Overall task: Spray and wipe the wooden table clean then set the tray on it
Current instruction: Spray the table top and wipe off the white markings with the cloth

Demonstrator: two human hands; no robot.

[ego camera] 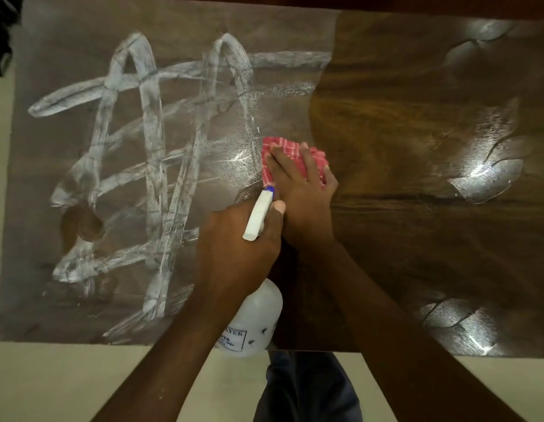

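**A:** What takes up the most room?

**B:** The wooden table, spread under both hands. To the left of the gripping hand and beyond it, the top is dull and crossed by white streaks in looping arcs and bars. To the right of the hands the wood is dark and glossy.

**A:** Anything on the glossy side?

**B:** Wet patches that catch the light, all well to the right of the hands. One is far off, one is about level with the cloth, and one is by the near edge.

**A:** And the bottle?

**B:** The spray bottle is in the left hand, whose fingers are wrapped round the neck under the white head. The translucent body hangs below that hand, over the table's near edge (its label is only partly readable). The blue nozzle points away from the person, with its tip just beside the near-left edge of the cloth.

**A:** The other hand?

**B:** The right hand lies just beyond the gripping hand and a little to its right, with its wrist close against it. Its fingers are spread and fairly straight, pressing down on a red checked cloth without clutching it. The cloth is bunched under the palm, at the border between the streaked wood and the shiny wood.
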